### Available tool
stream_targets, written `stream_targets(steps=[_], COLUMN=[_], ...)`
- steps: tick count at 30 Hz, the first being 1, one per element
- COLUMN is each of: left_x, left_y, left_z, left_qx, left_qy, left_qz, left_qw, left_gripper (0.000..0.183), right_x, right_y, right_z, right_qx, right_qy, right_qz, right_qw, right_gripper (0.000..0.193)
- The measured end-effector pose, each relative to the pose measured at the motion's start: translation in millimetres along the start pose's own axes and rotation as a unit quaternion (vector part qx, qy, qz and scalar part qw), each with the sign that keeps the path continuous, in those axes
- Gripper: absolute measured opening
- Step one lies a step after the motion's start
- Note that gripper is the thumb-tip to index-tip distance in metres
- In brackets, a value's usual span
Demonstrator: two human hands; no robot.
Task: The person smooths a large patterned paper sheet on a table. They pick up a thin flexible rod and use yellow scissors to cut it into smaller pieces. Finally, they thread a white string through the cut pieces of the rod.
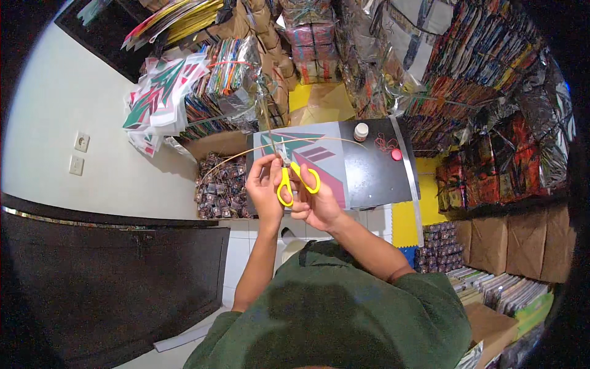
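The scissors (295,166) are above the bench (376,181), over a printed sheet (329,152). The right hand (321,208) grasps their yellow handles. The left hand's (264,192) fingers bunch beside the blades; whether they pinch anything I cannot tell. A thin stick (246,151) arcs past the blades. Rightward on the bench are a white jar (361,131), red string (386,144) and a red lid (396,154).

Sheet (326,154) on table (372,178)'s nine-o'clock side, scissors (297,170) above sheet, bottle (361,131) on table at two o'clock from scissors, cap (396,155) at three, wall sockets (81,142) at nine
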State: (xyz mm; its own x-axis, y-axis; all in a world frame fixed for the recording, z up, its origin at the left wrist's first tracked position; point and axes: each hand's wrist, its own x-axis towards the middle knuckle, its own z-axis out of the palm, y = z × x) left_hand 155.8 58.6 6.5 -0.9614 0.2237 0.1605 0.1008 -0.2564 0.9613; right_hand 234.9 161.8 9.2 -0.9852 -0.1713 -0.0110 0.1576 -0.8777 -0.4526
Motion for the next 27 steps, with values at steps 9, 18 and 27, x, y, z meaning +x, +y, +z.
stream_targets(steps=[9,18,27], left_x=[-3,-2,0], left_y=[2,2,-2], left_z=[-4,-8,-12], left_qx=[0.026,0.034,0.063], left_qy=[-0.017,-0.009,-0.014], left_qz=[0.013,0.011,0.027], left_qw=[0.999,0.999,0.998], left_gripper=[0.014,0.016,0.015], right_x=[3,8,11], right_y=[-1,2,-4], right_z=[1,-6,-9], right_qx=[0.059,0.088,0.129], right_qy=[-0.049,-0.061,-0.089], right_qz=[-0.002,0.014,0.029], right_qw=[0.997,0.994,0.987], right_gripper=[0.051,0.05,0.057])
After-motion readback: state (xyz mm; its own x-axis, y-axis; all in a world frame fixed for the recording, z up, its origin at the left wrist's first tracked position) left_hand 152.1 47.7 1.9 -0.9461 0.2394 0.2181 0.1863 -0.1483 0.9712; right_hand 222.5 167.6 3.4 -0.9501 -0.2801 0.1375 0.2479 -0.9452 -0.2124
